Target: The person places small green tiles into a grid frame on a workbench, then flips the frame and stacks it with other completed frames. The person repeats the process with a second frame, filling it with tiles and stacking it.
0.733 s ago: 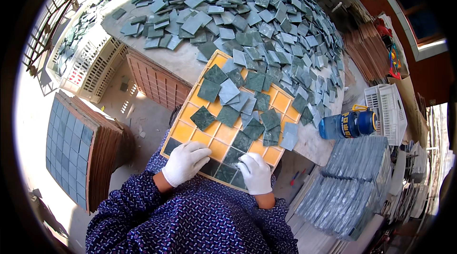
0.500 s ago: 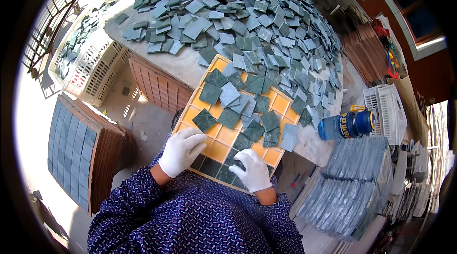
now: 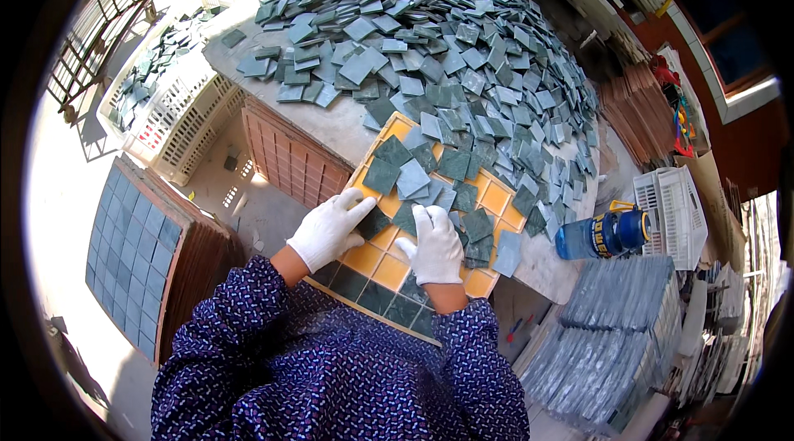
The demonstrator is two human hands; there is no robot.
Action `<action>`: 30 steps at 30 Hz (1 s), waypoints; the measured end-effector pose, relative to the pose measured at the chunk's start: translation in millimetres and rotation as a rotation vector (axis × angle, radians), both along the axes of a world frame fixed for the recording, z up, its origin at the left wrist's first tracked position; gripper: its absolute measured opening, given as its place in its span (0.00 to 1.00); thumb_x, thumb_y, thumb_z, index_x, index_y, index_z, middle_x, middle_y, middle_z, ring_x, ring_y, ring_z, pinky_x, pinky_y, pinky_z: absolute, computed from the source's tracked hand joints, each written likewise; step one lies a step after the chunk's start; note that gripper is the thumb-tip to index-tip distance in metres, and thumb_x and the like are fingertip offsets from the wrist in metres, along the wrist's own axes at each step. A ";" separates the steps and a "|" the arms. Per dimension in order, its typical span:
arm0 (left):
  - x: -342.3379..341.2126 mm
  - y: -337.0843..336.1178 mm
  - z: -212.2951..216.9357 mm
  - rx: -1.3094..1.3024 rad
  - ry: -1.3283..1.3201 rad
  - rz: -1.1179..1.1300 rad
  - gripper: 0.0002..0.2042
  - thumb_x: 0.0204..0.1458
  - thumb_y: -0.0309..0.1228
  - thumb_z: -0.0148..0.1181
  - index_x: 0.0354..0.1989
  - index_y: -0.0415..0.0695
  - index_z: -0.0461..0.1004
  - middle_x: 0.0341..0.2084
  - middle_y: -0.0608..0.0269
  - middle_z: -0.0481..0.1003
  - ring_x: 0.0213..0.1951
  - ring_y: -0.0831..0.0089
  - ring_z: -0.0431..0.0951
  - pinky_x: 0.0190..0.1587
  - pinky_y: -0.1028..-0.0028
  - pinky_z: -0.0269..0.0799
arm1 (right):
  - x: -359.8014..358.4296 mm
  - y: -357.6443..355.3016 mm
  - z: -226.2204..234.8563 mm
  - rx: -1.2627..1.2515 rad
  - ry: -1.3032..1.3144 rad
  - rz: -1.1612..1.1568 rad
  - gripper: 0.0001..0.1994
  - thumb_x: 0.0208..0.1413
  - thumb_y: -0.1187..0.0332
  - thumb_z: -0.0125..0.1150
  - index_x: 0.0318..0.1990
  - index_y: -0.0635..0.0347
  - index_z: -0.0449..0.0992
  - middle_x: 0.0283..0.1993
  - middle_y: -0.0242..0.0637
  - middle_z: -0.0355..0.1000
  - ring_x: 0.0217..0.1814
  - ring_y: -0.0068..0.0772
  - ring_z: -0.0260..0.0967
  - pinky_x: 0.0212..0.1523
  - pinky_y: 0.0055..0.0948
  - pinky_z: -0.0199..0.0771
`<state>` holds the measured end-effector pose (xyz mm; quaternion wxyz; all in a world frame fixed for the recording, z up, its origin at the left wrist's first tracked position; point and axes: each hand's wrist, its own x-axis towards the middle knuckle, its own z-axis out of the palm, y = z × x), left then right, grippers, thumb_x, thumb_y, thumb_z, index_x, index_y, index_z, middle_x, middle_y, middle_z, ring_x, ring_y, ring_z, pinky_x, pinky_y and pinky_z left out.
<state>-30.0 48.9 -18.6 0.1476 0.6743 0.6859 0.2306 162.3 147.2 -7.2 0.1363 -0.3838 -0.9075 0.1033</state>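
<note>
A yellow gridded tray [image 3: 361,260] lies tilted in front of me, its far end on the tile-covered table. Dark green square tiles [image 3: 376,297] fill cells along its near edge, and loose tiles lie scattered over its farther part. My left hand [image 3: 328,232], in a white glove, has its fingers and thumb around a dark green tile [image 3: 375,222] at the tray's left side. Over the middle of the tray, my gloved right hand [image 3: 435,247] curls its fingers and thumb at another dark green tile [image 3: 404,217], partly hidden by the glove.
A large heap of green-grey tiles [image 3: 430,35] covers the table beyond. At right are a blue bottle [image 3: 591,236], a white basket [image 3: 674,213] and stacked wrapped tiles [image 3: 616,296]. Left stand a white crate [image 3: 186,122], a brown gridded tray [image 3: 289,147] and stacked tile-filled trays [image 3: 132,251].
Both hands have moved forward from the tray's near part to the loose tiles. My left hand now grips one, and my right hand has closed in on another. The view has shifted slightly.
</note>
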 end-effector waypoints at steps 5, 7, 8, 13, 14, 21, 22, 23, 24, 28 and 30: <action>-17.6 31.3 28.5 -0.249 0.020 -0.154 0.31 0.38 0.34 0.70 0.55 0.47 0.67 0.48 0.55 0.66 0.48 0.56 0.72 0.48 0.63 0.72 | -2.5 11.3 3.6 -0.086 -0.059 -0.036 0.30 0.41 0.63 0.72 0.55 0.54 0.69 0.49 0.40 0.64 0.51 0.46 0.67 0.49 0.40 0.71; -18.2 30.8 23.2 -0.117 0.102 -0.235 0.28 0.39 0.34 0.70 0.52 0.45 0.68 0.47 0.55 0.66 0.48 0.57 0.73 0.47 0.64 0.73 | -2.3 12.4 5.3 -0.031 -0.080 0.007 0.30 0.43 0.63 0.70 0.55 0.58 0.66 0.50 0.43 0.62 0.51 0.48 0.66 0.47 0.40 0.72; -18.7 28.9 20.6 -0.054 0.142 -0.277 0.27 0.39 0.34 0.70 0.50 0.44 0.68 0.47 0.55 0.66 0.49 0.58 0.73 0.47 0.65 0.73 | -2.1 11.1 5.3 -0.013 -0.056 0.017 0.30 0.42 0.63 0.70 0.54 0.59 0.65 0.50 0.43 0.62 0.51 0.48 0.66 0.47 0.40 0.72; -13.4 -6.8 15.4 -0.107 0.012 -0.165 0.20 0.44 0.35 0.65 0.45 0.43 0.69 0.44 0.55 0.69 0.47 0.58 0.73 0.47 0.66 0.73 | 14.0 -23.9 13.0 -0.084 -0.025 0.037 0.32 0.39 0.63 0.72 0.52 0.59 0.63 0.50 0.44 0.63 0.50 0.48 0.67 0.48 0.40 0.70; -13.2 -14.5 9.7 -0.115 -0.027 -0.152 0.20 0.45 0.35 0.64 0.46 0.43 0.69 0.44 0.54 0.69 0.47 0.57 0.73 0.47 0.65 0.73 | 17.2 -34.7 12.2 -0.139 -0.066 0.035 0.32 0.39 0.62 0.72 0.53 0.59 0.63 0.49 0.44 0.64 0.49 0.47 0.67 0.48 0.40 0.70; -1.2 -22.9 -3.2 0.016 0.003 -0.193 0.26 0.42 0.35 0.67 0.51 0.44 0.69 0.47 0.54 0.67 0.46 0.55 0.72 0.47 0.63 0.72 | 37.1 -56.8 -5.3 -0.210 0.074 0.024 0.26 0.42 0.64 0.71 0.51 0.57 0.71 0.48 0.42 0.66 0.50 0.46 0.68 0.49 0.39 0.70; -0.5 -23.8 -1.8 0.008 0.026 -0.196 0.26 0.41 0.35 0.67 0.52 0.44 0.68 0.47 0.55 0.67 0.47 0.55 0.72 0.48 0.63 0.72 | 38.6 -56.0 -7.9 -0.198 0.080 0.060 0.26 0.42 0.64 0.71 0.51 0.56 0.70 0.48 0.41 0.66 0.50 0.45 0.67 0.48 0.39 0.70; -0.8 -23.1 1.2 -0.032 0.016 -0.208 0.27 0.42 0.35 0.67 0.52 0.44 0.68 0.47 0.55 0.67 0.47 0.56 0.71 0.48 0.64 0.71 | 39.5 -54.4 -9.8 -0.182 0.086 0.093 0.26 0.43 0.64 0.70 0.52 0.54 0.70 0.48 0.40 0.65 0.49 0.44 0.67 0.48 0.39 0.70; -1.3 -22.6 5.1 -0.073 0.007 -0.220 0.27 0.42 0.35 0.67 0.52 0.44 0.68 0.46 0.55 0.67 0.48 0.56 0.71 0.49 0.65 0.71 | 40.3 -52.8 -10.4 -0.166 0.092 0.126 0.26 0.43 0.63 0.70 0.52 0.53 0.69 0.48 0.40 0.65 0.49 0.44 0.67 0.47 0.39 0.70; 12.5 -25.9 1.4 -0.109 -0.002 -0.268 0.27 0.42 0.35 0.67 0.53 0.44 0.68 0.45 0.54 0.66 0.48 0.57 0.71 0.50 0.65 0.70 | 39.2 -42.5 -4.0 -0.159 0.010 0.170 0.27 0.42 0.65 0.70 0.52 0.53 0.68 0.48 0.39 0.65 0.48 0.44 0.66 0.47 0.38 0.70; 15.3 -24.6 -0.6 -0.099 -0.005 -0.254 0.27 0.42 0.35 0.67 0.52 0.43 0.68 0.45 0.53 0.66 0.48 0.56 0.72 0.50 0.65 0.71 | 34.9 -44.0 2.7 -0.174 0.027 0.161 0.28 0.42 0.65 0.70 0.53 0.53 0.67 0.47 0.38 0.65 0.48 0.43 0.66 0.47 0.38 0.70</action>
